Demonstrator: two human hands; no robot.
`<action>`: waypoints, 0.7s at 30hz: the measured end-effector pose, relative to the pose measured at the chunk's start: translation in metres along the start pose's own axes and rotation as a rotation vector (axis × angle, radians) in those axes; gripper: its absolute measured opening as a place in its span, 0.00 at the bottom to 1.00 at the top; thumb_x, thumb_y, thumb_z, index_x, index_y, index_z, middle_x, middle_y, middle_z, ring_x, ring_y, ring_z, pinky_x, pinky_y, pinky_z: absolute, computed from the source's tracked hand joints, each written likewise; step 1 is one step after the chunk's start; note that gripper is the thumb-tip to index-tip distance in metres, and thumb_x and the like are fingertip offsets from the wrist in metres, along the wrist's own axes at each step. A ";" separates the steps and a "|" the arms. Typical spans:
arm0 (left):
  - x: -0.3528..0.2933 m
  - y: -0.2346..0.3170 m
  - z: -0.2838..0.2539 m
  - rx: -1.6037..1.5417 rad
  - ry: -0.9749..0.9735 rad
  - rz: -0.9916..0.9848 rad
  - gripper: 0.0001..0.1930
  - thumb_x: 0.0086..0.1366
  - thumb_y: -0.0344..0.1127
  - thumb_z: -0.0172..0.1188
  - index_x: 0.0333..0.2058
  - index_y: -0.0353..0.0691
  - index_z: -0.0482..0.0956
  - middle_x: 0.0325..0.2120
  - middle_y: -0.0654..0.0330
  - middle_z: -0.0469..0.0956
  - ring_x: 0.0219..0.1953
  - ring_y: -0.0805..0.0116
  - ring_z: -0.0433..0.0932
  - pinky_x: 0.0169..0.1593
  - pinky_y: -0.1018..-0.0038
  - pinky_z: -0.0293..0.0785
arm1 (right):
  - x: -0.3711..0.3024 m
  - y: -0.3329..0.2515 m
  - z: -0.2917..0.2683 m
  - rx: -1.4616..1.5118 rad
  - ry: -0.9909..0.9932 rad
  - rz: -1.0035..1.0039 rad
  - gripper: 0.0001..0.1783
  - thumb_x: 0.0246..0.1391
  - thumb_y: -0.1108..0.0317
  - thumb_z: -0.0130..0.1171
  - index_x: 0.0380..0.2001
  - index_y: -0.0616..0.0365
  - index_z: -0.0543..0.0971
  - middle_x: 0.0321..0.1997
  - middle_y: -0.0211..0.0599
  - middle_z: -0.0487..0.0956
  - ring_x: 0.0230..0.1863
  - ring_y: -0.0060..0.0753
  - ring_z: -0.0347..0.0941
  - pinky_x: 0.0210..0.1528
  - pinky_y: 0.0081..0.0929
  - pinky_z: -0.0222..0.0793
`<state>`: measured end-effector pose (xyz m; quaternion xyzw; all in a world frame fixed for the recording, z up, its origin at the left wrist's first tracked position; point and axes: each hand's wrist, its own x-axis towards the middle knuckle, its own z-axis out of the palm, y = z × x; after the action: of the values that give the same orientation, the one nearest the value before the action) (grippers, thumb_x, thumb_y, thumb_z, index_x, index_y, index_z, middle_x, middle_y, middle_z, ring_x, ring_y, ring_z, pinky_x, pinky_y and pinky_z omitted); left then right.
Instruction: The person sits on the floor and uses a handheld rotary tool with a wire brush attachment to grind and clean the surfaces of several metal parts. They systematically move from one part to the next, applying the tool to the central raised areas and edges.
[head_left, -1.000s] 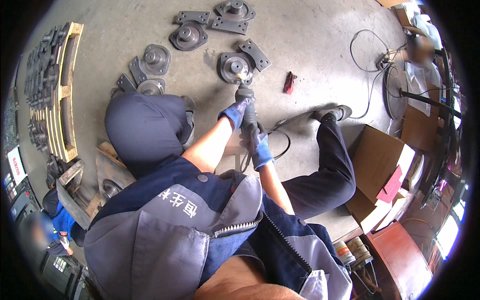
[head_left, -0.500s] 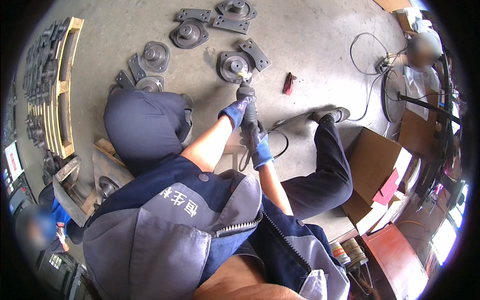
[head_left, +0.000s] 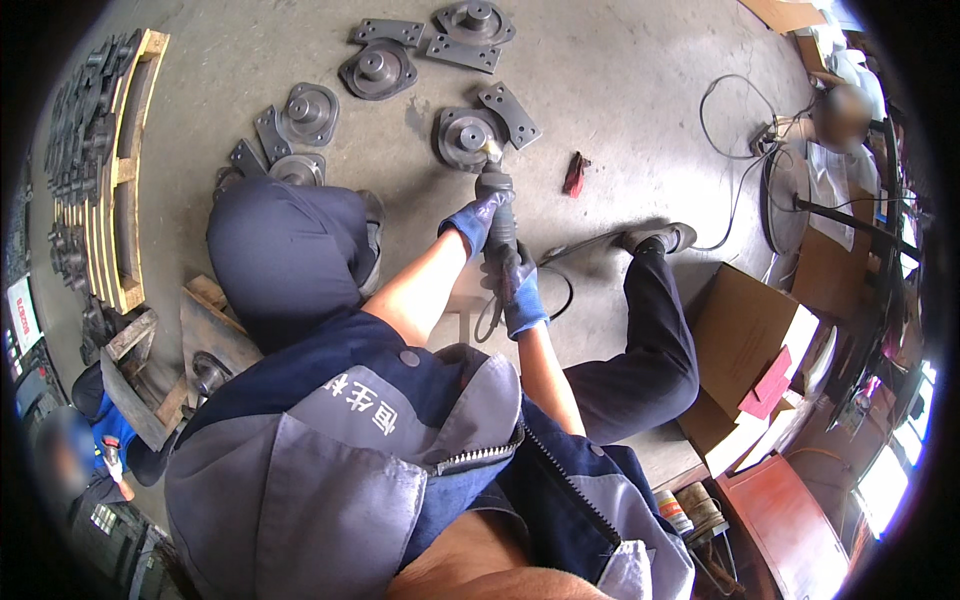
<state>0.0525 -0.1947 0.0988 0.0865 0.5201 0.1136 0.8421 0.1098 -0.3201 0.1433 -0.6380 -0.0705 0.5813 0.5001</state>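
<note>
Both my hands wear dark-palmed blue gloves and are closed on a dark corded power tool that looks like a straight grinder (head_left: pixel 502 232). My left hand (head_left: pixel 482 217) grips the front of its body, and my right hand (head_left: pixel 521 287) wraps the rear end. At the tool's far end, its tip meets the near right edge of a round grey metal flange (head_left: pixel 465 138) with a raised central hub. A bright spot at the tip hides the exact contact. Beside the flange, a dark plate with drilled holes (head_left: pixel 510 115) lies on the floor.
More flanges (head_left: pixel 376 68) and drilled plates (head_left: pixel 463 53) lie farther off and to the left. A red object (head_left: pixel 575 174) is on the floor at right. The tool's cord (head_left: pixel 585 243) runs beside my foot. Cardboard boxes (head_left: pixel 745 325), a loaded wooden pallet (head_left: pixel 130 180) and a co-worker (head_left: pixel 110 440) flank me.
The tool's tip has shifted slightly right along the flange's near edge; both hands keep their grip. At lower left, the co-worker's arm has moved and an object now shows in the hand.
</note>
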 end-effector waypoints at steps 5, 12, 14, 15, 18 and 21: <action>0.013 0.002 -0.003 0.048 -0.049 -0.012 0.22 0.64 0.51 0.54 0.46 0.38 0.74 0.36 0.53 0.80 0.36 0.61 0.80 0.45 0.67 0.76 | 0.008 -0.006 -0.003 -0.010 -0.040 -0.027 0.29 0.57 0.48 0.53 0.50 0.63 0.68 0.31 0.38 0.75 0.26 0.28 0.73 0.22 0.24 0.71; 0.008 0.013 0.008 0.043 -0.046 0.038 0.22 0.66 0.52 0.50 0.45 0.37 0.74 0.36 0.54 0.79 0.38 0.63 0.79 0.47 0.68 0.75 | 0.022 -0.009 -0.008 -0.008 -0.037 0.000 0.29 0.58 0.49 0.52 0.51 0.63 0.67 0.30 0.37 0.75 0.25 0.28 0.73 0.22 0.24 0.70; 0.012 0.013 0.005 0.087 -0.068 0.084 0.22 0.66 0.52 0.49 0.45 0.38 0.75 0.36 0.55 0.79 0.38 0.63 0.79 0.46 0.69 0.74 | 0.024 -0.013 -0.006 -0.016 -0.043 -0.002 0.28 0.59 0.51 0.51 0.52 0.64 0.67 0.31 0.37 0.75 0.26 0.29 0.73 0.23 0.25 0.71; 0.012 0.013 0.005 0.110 -0.078 0.105 0.22 0.66 0.52 0.49 0.45 0.38 0.75 0.35 0.55 0.79 0.38 0.63 0.78 0.46 0.69 0.74 | 0.024 -0.016 -0.005 -0.020 -0.045 -0.002 0.27 0.59 0.52 0.51 0.52 0.64 0.67 0.31 0.37 0.75 0.27 0.29 0.73 0.23 0.25 0.71; 0.013 0.020 0.006 0.095 -0.062 0.088 0.22 0.67 0.52 0.49 0.45 0.38 0.75 0.35 0.56 0.79 0.37 0.63 0.78 0.45 0.69 0.74 | 0.026 -0.024 -0.003 -0.042 -0.069 0.018 0.27 0.58 0.53 0.50 0.53 0.63 0.67 0.33 0.37 0.75 0.29 0.29 0.73 0.24 0.25 0.71; 0.016 0.024 0.010 0.095 0.001 0.036 0.22 0.66 0.52 0.50 0.44 0.37 0.76 0.35 0.56 0.79 0.37 0.64 0.78 0.45 0.70 0.75 | 0.030 -0.021 -0.002 -0.044 -0.060 0.013 0.28 0.58 0.52 0.50 0.53 0.62 0.67 0.33 0.37 0.75 0.29 0.29 0.73 0.24 0.25 0.72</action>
<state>0.0658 -0.1675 0.0962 0.1354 0.5237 0.1040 0.8346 0.1315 -0.2909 0.1380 -0.6315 -0.0942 0.6019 0.4796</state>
